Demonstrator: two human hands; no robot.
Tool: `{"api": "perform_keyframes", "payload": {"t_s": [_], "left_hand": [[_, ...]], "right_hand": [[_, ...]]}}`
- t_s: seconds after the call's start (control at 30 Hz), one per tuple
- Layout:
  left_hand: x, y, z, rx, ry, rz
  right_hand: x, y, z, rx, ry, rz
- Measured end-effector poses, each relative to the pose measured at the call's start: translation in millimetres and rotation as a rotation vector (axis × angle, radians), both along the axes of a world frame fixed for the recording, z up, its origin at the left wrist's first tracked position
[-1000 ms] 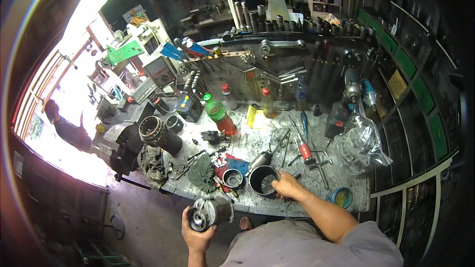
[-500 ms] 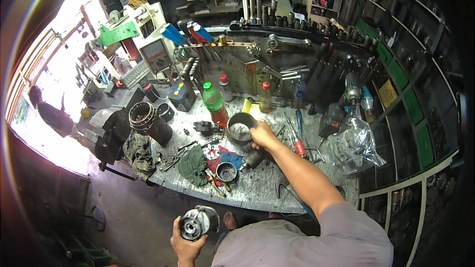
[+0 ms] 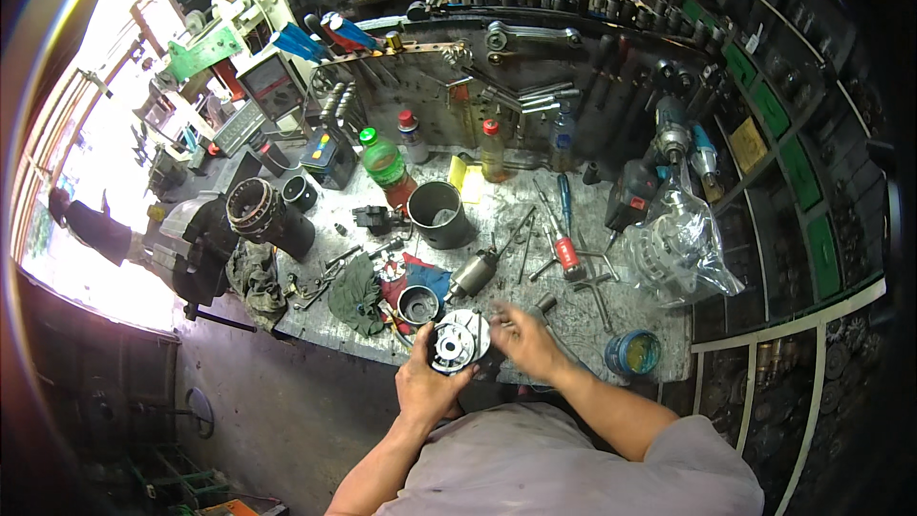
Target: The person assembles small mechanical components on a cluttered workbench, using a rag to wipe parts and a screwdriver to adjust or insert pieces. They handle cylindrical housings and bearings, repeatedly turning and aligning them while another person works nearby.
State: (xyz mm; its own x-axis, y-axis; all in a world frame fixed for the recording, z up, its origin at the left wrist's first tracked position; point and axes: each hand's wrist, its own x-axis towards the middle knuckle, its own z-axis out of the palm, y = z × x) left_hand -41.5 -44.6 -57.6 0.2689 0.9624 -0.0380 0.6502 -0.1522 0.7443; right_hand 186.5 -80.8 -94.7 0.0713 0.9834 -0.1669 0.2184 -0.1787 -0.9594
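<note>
At the bench's near edge, my left hand (image 3: pixel 425 390) is closed round a round silver metal housing (image 3: pixel 462 339), its open ribbed face turned up. Just right of it is my right hand (image 3: pixel 527 344), fingers smeared by motion; I cannot make out whether they hold anything. Beyond the housing a small round metal cup (image 3: pixel 417 305) rests beside a green rag (image 3: pixel 356 296). A motor armature (image 3: pixel 473 274) lies behind it on the bench. Farther back stands a dark open cylinder (image 3: pixel 445 234), upright, with something pale inside.
A green-capped bottle (image 3: pixel 384 164) and a red-capped bottle (image 3: pixel 492 153) stand at the back. Screwdrivers (image 3: pixel 564 248) and a cross wrench (image 3: pixel 597 277) lie right of centre. A blue tub (image 3: pixel 632 353) sits near the front right, below a plastic-wrapped part (image 3: pixel 676 244). A large ringed part (image 3: pixel 269 220) stands left.
My right hand has let go of the dark cylinder, which now stands on the bench, and has come back beside the housing. My left hand has brought the housing up and right to the bench edge.
</note>
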Motion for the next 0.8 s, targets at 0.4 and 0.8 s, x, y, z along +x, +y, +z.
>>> {"api": "perform_keyframes", "payload": {"t_s": [0.4,0.8], "left_hand": [[17.8,33.6,-6.0,-0.247,0.044,-0.178],[10.3,12.9,-21.9,-0.340,-0.223,-0.152]], "right_hand": [[6.1,23.6,-31.1,0.123,-0.140,0.205],[-1.7,9.2,-20.5,0.109,-0.241,0.271]]}}
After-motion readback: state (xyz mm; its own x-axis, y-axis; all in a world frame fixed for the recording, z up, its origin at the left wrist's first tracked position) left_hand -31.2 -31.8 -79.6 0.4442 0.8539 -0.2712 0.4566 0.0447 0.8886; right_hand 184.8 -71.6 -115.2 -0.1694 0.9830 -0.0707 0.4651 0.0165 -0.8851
